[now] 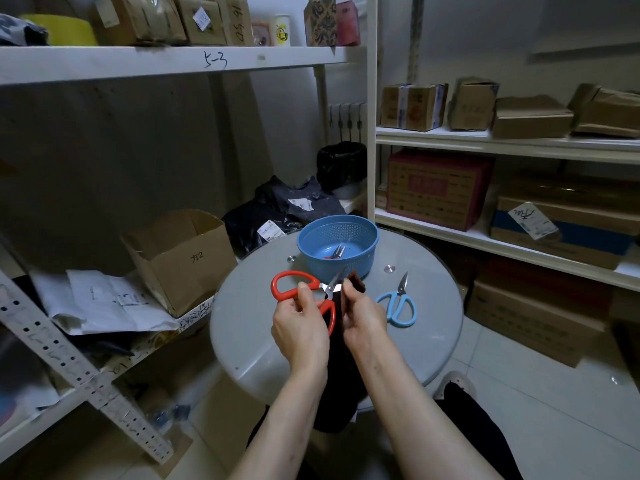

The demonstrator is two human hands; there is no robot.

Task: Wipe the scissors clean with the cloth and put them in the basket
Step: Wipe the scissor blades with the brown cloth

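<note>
My left hand (pixel 299 327) grips the red-handled scissors (pixel 294 287) by the handles above the round glass table (pixel 263 348); their blades are spread apart. My right hand (pixel 363 318) pinches a dark brown cloth (pixel 356 280) against the blades, and the rest of the cloth hangs down between my forearms. A blue-handled pair of scissors (pixel 398 306) lies on the table to the right of my right hand. Behind my hands stands the blue plastic basket (pixel 337 249), with one small pair of scissors (pixel 337 253) lying inside.
An open cardboard box (pixel 180 258) and loose papers (pixel 110 303) lie on the low shelf to the left. Dark bags (pixel 277 213) sit behind the table. Shelves with boxes (pixel 440 188) fill the right side. My dark-trousered knees are under the table's near edge.
</note>
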